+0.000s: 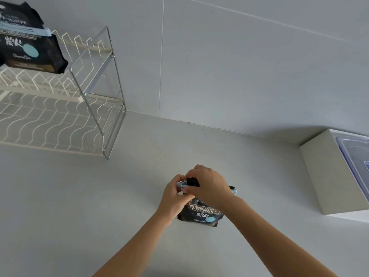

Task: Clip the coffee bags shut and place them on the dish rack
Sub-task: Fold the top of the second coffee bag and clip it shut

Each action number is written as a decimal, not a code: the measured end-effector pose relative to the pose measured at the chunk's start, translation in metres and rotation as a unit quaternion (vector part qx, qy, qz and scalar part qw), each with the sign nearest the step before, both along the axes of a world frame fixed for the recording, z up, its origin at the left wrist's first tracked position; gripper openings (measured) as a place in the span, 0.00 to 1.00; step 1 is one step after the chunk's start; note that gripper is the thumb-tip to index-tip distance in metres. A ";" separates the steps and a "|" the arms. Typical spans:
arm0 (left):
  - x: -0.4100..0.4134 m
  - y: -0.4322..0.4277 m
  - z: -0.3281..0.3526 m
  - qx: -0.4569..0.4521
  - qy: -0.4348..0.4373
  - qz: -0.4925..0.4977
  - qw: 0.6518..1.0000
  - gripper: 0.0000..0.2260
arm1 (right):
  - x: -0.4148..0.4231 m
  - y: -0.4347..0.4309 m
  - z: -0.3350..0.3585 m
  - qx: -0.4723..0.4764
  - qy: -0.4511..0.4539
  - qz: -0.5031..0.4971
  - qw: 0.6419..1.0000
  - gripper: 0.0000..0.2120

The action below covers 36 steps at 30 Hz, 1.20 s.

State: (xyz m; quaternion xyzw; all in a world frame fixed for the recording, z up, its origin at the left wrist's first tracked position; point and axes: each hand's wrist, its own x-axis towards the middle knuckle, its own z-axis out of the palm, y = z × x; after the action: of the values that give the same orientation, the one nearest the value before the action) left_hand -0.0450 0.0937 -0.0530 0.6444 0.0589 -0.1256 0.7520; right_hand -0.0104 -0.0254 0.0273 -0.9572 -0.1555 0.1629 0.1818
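Note:
A black coffee bag stands on the grey counter at centre. A light blue clip runs across its folded top, its far end showing past my right wrist. My left hand pinches the clip's left end. My right hand presses down over the bag's top and the clip's middle. A second black coffee bag, with a blue clip across it, sits on the upper tier of the white dish rack at the top left.
A white box with a clear plastic lid stands against the wall at the right. The tiled wall meets the counter behind the bag. The rack's lower tier holds nothing.

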 end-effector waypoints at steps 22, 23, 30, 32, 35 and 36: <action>-0.011 0.024 0.004 -0.161 0.093 -0.041 0.982 0.14 | -0.013 0.004 -0.016 0.043 -0.064 -0.026 0.997 0.05; -0.012 0.023 0.003 -0.165 0.095 -0.036 0.981 0.15 | -0.013 0.005 -0.016 0.046 -0.064 -0.029 0.996 0.05; -0.013 0.017 0.005 -0.181 0.108 -0.004 0.977 0.13 | -0.014 0.009 -0.016 0.063 -0.053 -0.045 0.996 0.05; -0.013 0.015 0.005 -0.190 0.111 0.005 0.975 0.15 | -0.016 0.009 -0.017 0.068 -0.051 -0.053 0.995 0.05; -0.013 0.017 0.006 -0.183 0.119 0.000 0.976 0.16 | -0.016 0.007 -0.018 0.073 -0.043 -0.070 0.994 0.06; -0.012 0.019 0.006 -0.165 0.121 -0.007 0.979 0.15 | -0.015 0.006 -0.017 0.075 -0.037 -0.073 0.994 0.05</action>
State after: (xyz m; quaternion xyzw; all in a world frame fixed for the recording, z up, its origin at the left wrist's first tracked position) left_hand -0.0572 0.1123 -0.0466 0.4915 0.1235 -0.2154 0.8347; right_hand -0.0250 -0.0198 0.0104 -0.9550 -0.1035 0.1010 0.2590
